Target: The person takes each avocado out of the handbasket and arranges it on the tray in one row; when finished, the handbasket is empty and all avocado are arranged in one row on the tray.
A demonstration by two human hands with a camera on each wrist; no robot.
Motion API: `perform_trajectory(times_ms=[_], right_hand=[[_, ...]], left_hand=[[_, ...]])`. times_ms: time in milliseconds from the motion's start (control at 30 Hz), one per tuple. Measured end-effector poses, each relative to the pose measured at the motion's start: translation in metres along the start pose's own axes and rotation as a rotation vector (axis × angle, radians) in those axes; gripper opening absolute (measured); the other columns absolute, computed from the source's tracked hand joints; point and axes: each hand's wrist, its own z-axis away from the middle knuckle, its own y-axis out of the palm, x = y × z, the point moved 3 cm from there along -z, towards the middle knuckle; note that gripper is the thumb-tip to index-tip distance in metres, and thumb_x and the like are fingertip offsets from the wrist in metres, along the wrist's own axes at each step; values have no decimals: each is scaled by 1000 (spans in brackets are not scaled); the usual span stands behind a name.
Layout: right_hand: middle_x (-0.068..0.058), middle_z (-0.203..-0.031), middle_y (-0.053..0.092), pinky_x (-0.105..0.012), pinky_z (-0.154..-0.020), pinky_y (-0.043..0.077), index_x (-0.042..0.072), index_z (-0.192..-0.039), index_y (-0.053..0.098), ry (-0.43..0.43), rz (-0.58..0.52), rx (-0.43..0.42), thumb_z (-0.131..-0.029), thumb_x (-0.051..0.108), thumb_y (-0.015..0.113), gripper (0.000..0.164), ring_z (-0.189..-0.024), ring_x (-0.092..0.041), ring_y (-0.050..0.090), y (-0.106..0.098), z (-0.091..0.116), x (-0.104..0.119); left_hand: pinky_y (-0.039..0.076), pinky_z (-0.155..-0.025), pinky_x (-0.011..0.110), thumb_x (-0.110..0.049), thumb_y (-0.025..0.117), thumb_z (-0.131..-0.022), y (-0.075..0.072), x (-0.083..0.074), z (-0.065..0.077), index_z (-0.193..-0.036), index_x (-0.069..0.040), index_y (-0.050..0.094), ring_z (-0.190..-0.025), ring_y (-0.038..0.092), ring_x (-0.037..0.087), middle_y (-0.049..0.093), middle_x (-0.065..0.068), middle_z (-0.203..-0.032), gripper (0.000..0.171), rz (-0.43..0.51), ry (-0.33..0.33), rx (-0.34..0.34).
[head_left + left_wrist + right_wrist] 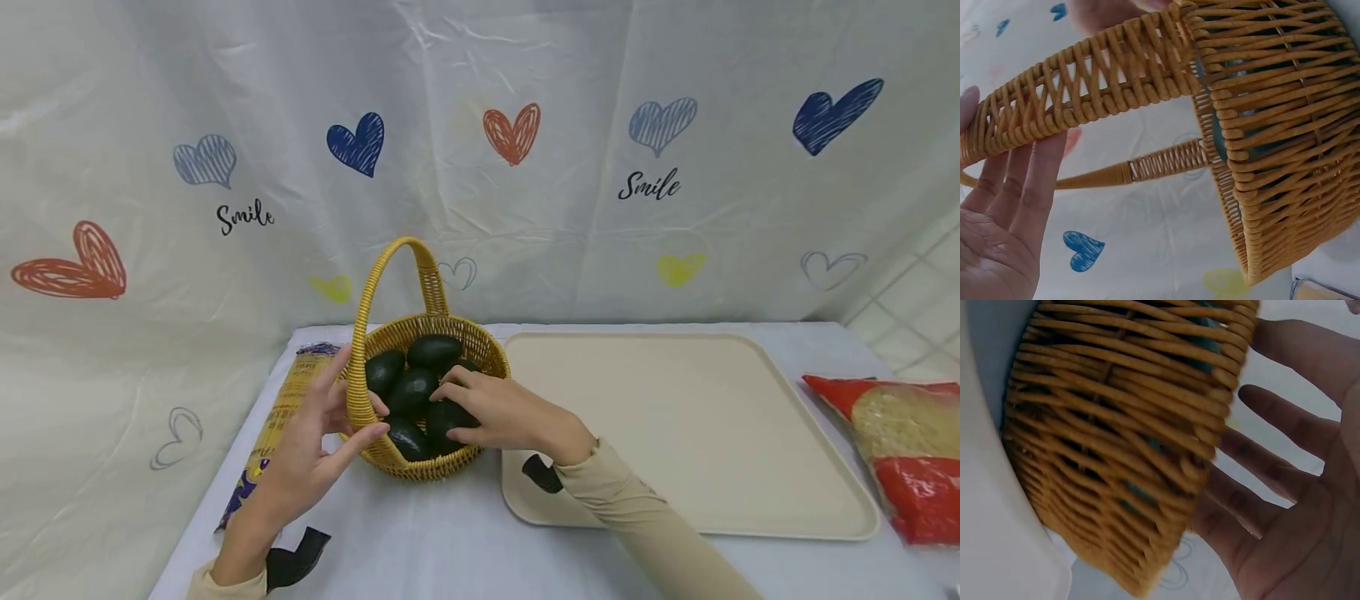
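Observation:
A yellow wicker basket [429, 468] with a tall hoop handle [365, 333] stands on the table and contains several dark green avocados [412, 392]. My left hand [307, 446] holds the near-left side of the handle. Its thumb and fingers lie on opposite sides of the wickerwork, which the left wrist view shows close up. My right hand [498, 412] reaches over the basket's right rim, fingers spread above the front-right avocado [446, 425]. In the right wrist view those fingers [1291, 428] are mostly straight, and the basket wall hides the fingertips. Whether they touch the avocado is unclear.
A large beige tray [660, 433] lies right of the basket, under my right forearm. A yellow packet of noodles [288, 400] lies left of the basket. A red bag [903, 450] sits at the far right. A white curtain with printed hearts hangs behind the table.

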Motion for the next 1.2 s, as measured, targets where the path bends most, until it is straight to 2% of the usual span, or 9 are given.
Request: perform_trajectory(times_ms=[167, 300, 400, 500, 600, 767, 933, 1067, 1200], right_hand=[[-8, -137, 57, -38, -94, 58, 12, -137, 65, 54, 36, 117, -98, 30, 77, 45, -117, -23, 62, 12, -14, 3], [-10, -138, 58, -40, -100, 56, 12, -138, 65, 111, 28, 189, -97, 32, 78, 47, -118, -25, 63, 16, -24, 5], [-9, -139, 58, -41, -105, 52, 14, -141, 64, 154, -8, 232, -96, 33, 79, 51, -119, -25, 63, 20, -30, 4], [-7, -139, 58, -41, -107, 51, 17, -142, 64, 176, -27, 255, -94, 35, 80, 53, -122, -24, 61, 24, -33, 1], [-5, -138, 59, -42, -106, 51, 21, -139, 66, 164, -26, 262, -95, 34, 80, 48, -121, -22, 61, 26, -34, -2], [-2, -136, 60, -42, -101, 54, 24, -131, 71, 97, -11, 223, -94, 29, 80, 39, -116, -21, 62, 21, -32, -4], [-2, -139, 58, -43, -97, 54, 21, -130, 71, 23, -34, 153, -91, 22, 79, 40, -118, -22, 60, 2, -26, -2], [-3, -140, 57, -41, -98, 54, 17, -130, 70, -24, -80, 48, -91, 19, 76, 40, -123, -23, 59, -21, -14, -5], [-2, -140, 57, -43, -100, 54, 18, -129, 70, -22, -112, -93, -89, 19, 77, 40, -125, -24, 59, -47, 6, -16]], left_hand=[[59, -79, 18, 17, 78, -81, -2, -1, 2, -164, -12, 28, -91, 68, 10, 72, 5, -109, 101, -54, -9, 2], [58, -81, 16, 17, 79, -81, -4, -1, 3, -164, -12, 29, -95, 68, 9, 70, 15, -124, 101, -66, -21, 3], [58, -82, 16, 16, 79, -82, -4, -1, 3, -164, -12, 29, -97, 68, 8, 62, 20, -139, 101, -68, -30, 4], [58, -82, 17, 15, 79, -83, -4, 0, 3, -164, -13, 28, -99, 68, 9, 54, 21, -149, 100, -78, -37, 10], [59, -81, 19, 13, 80, -83, -3, 1, 3, -164, -13, 28, -100, 69, 10, 53, 20, -150, 100, -95, -40, 15], [61, -79, 23, 11, 80, -84, -2, 3, 3, -164, -14, 27, -95, 69, 11, 58, 20, -142, 99, -115, -51, 25], [62, -76, 26, 11, 78, -86, -2, 5, 3, -165, -14, 26, -93, 70, 11, 63, 21, -137, 98, -103, -53, 41], [62, -76, 26, 13, 78, -84, -2, 5, 2, -164, -12, 25, -90, 71, 11, 73, 15, -116, 99, -95, -31, 48], [62, -77, 25, 14, 79, -83, -2, 5, 2, -164, -11, 26, -88, 72, 11, 75, 13, -111, 100, -92, -14, 47]])
